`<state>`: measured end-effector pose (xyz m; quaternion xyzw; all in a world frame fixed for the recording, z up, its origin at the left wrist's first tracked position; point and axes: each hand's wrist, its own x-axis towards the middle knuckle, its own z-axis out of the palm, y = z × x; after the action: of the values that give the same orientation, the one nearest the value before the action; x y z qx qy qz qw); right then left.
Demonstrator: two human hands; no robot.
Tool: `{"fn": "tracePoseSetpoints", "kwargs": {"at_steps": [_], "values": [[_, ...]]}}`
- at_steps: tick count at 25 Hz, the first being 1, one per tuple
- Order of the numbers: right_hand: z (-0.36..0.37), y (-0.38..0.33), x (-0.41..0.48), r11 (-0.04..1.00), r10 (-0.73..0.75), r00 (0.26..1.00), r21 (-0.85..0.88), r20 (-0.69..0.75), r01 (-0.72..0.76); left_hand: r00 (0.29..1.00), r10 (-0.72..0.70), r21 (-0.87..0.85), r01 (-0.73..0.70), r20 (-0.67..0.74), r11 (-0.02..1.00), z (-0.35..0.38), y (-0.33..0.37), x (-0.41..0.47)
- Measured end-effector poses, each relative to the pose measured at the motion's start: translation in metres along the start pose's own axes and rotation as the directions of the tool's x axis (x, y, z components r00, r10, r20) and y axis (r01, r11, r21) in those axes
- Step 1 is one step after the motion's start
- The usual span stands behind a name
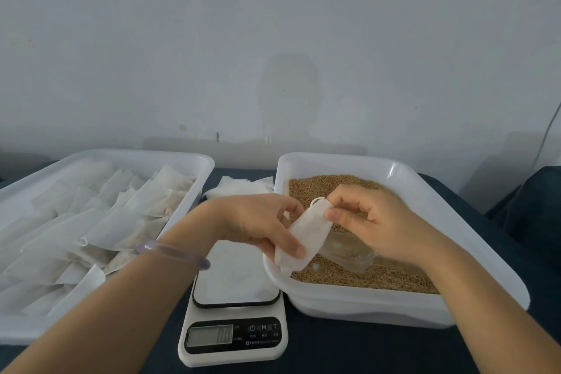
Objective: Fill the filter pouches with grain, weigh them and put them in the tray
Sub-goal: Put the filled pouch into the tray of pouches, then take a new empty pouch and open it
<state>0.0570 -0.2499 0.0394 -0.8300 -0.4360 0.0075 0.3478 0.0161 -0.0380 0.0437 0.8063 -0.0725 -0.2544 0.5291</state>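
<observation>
A white filter pouch (306, 232) hangs tilted over the near left corner of the grain tub (403, 173). My left hand (258, 222) grips its lower end, thumb across the front. My right hand (367, 218) pinches its open top edge between thumb and fingers. Brown grain (358, 278) fills the tub, and a clear plastic scoop (349, 255) lies in it under my right hand. A white kitchen scale (233, 331) sits between the two containers, below my left wrist. The white tray (194, 161) on the left holds several filled pouches (121, 215).
A stack of unfilled white pouches (239, 187) lies behind the scale, between tray and tub. Everything rests on a dark blue cloth (364, 349). A pale wall stands close behind. A thin cable (549, 127) hangs at the far right.
</observation>
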Motion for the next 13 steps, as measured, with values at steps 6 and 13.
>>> {"fn": "tracePoseSetpoints", "kwargs": {"at_steps": [6,13], "values": [[-0.010,-0.006,-0.001,1.000,-0.006,0.999,-0.019,-0.046,0.005,0.977,0.170,0.079,-0.161,-0.125,0.984,0.005,0.023,0.013],[-0.021,0.021,-0.006,0.993,0.120,0.989,0.010,-0.088,-0.120,0.982,0.120,-0.067,-0.130,-0.143,0.989,0.017,-0.005,0.031]]}}
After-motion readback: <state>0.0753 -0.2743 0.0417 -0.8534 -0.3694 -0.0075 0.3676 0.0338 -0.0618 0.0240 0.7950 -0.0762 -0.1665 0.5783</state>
